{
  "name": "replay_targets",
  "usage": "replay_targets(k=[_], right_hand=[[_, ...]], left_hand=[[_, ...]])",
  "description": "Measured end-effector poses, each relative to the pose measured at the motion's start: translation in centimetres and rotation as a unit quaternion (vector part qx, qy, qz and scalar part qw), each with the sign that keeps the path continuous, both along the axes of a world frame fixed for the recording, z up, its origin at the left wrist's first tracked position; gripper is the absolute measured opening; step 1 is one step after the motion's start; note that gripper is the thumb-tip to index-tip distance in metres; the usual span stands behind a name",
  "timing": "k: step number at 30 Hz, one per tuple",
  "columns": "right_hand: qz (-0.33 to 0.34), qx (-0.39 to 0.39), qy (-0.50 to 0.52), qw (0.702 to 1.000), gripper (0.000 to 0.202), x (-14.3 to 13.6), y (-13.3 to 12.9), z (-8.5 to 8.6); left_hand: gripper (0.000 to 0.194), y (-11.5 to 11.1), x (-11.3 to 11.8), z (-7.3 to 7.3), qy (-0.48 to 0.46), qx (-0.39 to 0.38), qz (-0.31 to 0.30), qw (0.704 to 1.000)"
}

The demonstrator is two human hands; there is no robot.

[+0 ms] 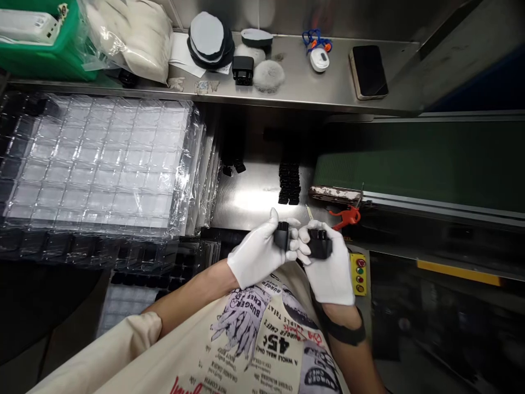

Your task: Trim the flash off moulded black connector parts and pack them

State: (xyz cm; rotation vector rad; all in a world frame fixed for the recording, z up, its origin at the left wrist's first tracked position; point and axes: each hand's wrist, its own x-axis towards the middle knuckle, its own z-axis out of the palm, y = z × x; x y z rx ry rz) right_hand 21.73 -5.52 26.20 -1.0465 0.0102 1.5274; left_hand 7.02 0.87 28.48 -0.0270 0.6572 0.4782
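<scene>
My left hand (262,249), in a white glove, is closed around a small black plastic housing (281,235). Close beside it, my right hand (330,268), gloved too, grips a second black plastic housing (320,244) with slots along its upper edge. The fingertips of the two hands nearly meet in front of my shirt. Beyond them, a double row of small black parts (289,183) stands on the steel bench (250,205). A few loose black pieces (238,166) lie farther left.
Stacked clear plastic trays (98,164) fill the left. A green conveyor belt (430,164) runs at right, with a red air gun (348,217) and a yellow button box (360,273) near it. The steel shelf (320,87) behind holds a phone (368,71), a green bin (61,57) and pads.
</scene>
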Motion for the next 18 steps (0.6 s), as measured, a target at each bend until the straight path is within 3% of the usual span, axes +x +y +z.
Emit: replay_targets(k=[5, 11, 18], right_hand=[[-0.024, -0.037, -0.016, 0.999, 0.036, -0.1, -0.2, 0.2], [-0.035, -0.016, -0.025, 0.999, 0.042, 0.1, -0.3, 0.1], [-0.030, -0.007, -0.065, 0.997, 0.058, -0.6, -0.5, 0.9]], left_hand=[[0.056, -0.5, 0.4, -0.4, 0.001, 0.037, -0.019, 0.999], [0.063, -0.3, 0.5, -0.2, -0.015, 0.064, -0.049, 0.997], [0.070, -0.5, -0.4, -1.8, 0.019, 0.115, -0.059, 0.991]])
